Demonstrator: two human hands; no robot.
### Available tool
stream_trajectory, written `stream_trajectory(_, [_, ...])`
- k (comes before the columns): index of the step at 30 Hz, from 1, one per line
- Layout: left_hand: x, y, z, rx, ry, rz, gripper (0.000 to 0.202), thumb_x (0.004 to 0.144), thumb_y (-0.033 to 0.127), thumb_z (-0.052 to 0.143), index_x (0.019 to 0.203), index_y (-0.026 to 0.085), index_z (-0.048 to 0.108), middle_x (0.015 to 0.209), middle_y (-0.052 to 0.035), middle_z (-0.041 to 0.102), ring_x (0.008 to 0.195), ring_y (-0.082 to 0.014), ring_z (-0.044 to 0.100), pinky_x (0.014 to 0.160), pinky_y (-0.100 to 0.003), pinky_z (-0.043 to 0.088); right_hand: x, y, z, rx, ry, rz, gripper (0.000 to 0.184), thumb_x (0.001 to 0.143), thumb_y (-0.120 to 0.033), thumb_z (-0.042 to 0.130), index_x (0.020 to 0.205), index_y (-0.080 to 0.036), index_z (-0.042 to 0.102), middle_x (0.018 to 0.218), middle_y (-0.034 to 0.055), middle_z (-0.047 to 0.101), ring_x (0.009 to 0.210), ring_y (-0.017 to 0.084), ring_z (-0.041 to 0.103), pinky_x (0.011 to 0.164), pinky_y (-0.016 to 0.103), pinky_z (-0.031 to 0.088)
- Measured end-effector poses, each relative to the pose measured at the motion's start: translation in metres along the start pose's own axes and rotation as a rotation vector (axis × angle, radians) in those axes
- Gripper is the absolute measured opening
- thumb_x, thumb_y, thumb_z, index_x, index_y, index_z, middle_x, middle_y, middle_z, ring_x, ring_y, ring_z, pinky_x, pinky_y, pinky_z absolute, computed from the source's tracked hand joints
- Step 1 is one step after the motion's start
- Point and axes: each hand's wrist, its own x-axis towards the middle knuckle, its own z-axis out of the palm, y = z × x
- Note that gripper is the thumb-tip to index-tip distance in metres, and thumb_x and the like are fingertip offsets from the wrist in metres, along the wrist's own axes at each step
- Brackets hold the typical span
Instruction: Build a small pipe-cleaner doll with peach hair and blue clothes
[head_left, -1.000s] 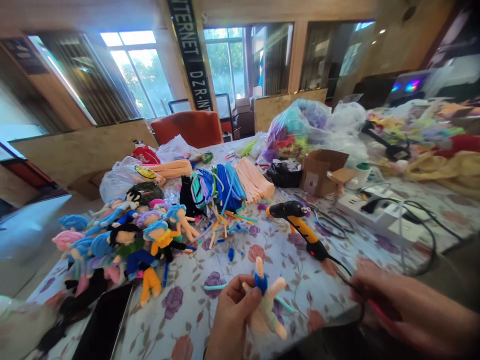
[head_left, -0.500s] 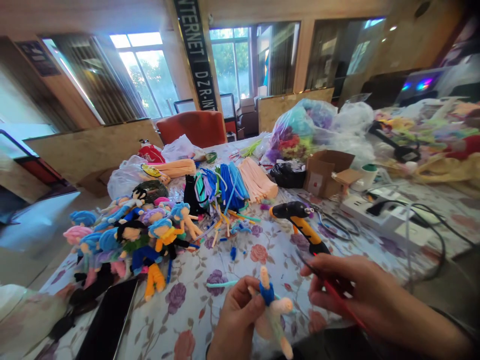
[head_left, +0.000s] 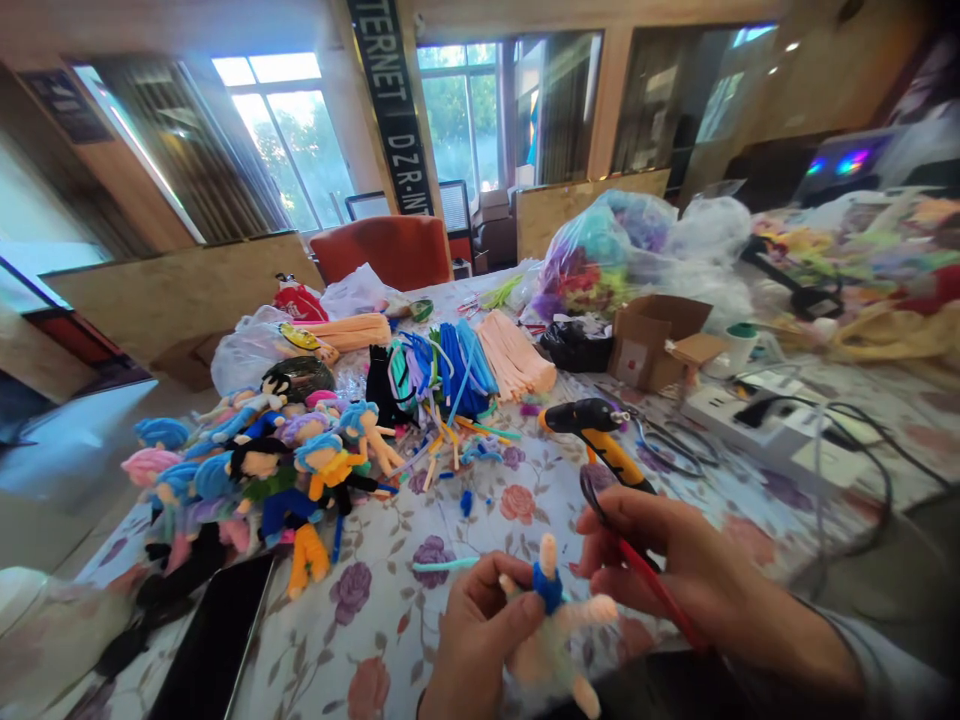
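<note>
Between the thumb and fingers of my left hand (head_left: 487,625) is a small unfinished-looking doll (head_left: 551,640) of fuzzy peach pipe cleaner, with a blue band wound round one limb. A slim red tool (head_left: 649,580) with a dark curved end is gripped in my right hand (head_left: 697,570), close to the doll but apart from it; its exact kind is unclear. Just beyond my right hand lies a black and yellow glue gun (head_left: 600,435). A pale turquoise pipe cleaner (head_left: 444,565) rests on the cloth by my left hand.
Finished pipe-cleaner dolls (head_left: 259,470) are heaped at the left, behind a black phone (head_left: 217,640). Bundles of blue pipe cleaners (head_left: 465,370) and peach ones (head_left: 514,355) lie mid-table. An open cardboard box (head_left: 652,340), white power strip (head_left: 780,430) and cables occupy the right.
My right hand has moved left with the red tool, nearer the doll. The doll has shifted slightly right and tilted in my left hand.
</note>
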Motion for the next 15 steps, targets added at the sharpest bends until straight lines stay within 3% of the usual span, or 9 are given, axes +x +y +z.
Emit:
stream_trajectory(3, [0.001,0.0,0.002,0.097,0.036,0.051,0.029,0.055,0.034,0.088,0.071,0.016,0.07,0.061,0.0,0.068,0.051,-0.008,0.056,0.05,-0.017,0.038,0.009,-0.006,0.001,0.329,-0.107,0.163,0.025,0.075,-0.024,0.07,0.095,-0.019,0.055,0.08,-0.0001,0.069,0.069,0.013,0.066,0.061,0.02,0.051])
stream_trajectory(5, [0.0,0.001,0.003,0.165,0.058,0.1,0.031,0.055,0.036,0.088,0.069,0.016,0.07,0.06,0.0012,0.064,0.052,-0.0072,0.053,0.051,-0.017,0.036,0.013,-0.007,0.002,0.405,-0.147,0.21,0.028,0.071,-0.02,0.074,0.092,-0.018,0.056,0.081,-0.0007,0.068,0.07,0.012,0.065,0.062,0.02,0.05])
stream_trajectory(8, [0.0,0.002,0.005,0.241,0.072,0.156,0.031,0.055,0.038,0.087,0.068,0.016,0.069,0.059,0.0011,0.062,0.053,-0.0078,0.05,0.05,-0.017,0.035,0.016,-0.003,0.007,0.433,-0.169,0.207,0.031,0.068,-0.016,0.074,0.093,-0.019,0.056,0.082,-0.0014,0.068,0.073,0.013,0.064,0.064,0.021,0.049])
stream_trajectory(12, [0.001,0.002,0.006,0.328,0.094,0.226,0.03,0.056,0.039,0.086,0.065,0.016,0.07,0.062,0.0009,0.062,0.058,-0.0088,0.051,0.054,-0.017,0.037,0.019,0.002,0.013,0.307,-0.121,0.181,0.024,0.072,-0.015,0.067,0.092,-0.019,0.056,0.078,-0.0016,0.066,0.066,0.011,0.06,0.059,0.02,0.046])
stream_trajectory(15, [0.004,0.0,0.0,0.28,0.052,0.153,0.03,0.056,0.038,0.086,0.068,0.016,0.07,0.061,0.0015,0.063,0.056,-0.0082,0.052,0.054,-0.017,0.038,0.02,0.003,0.005,0.226,-0.101,0.144,0.019,0.074,-0.015,0.063,0.091,-0.02,0.055,0.072,-0.0036,0.061,0.062,0.01,0.055,0.056,0.019,0.043])
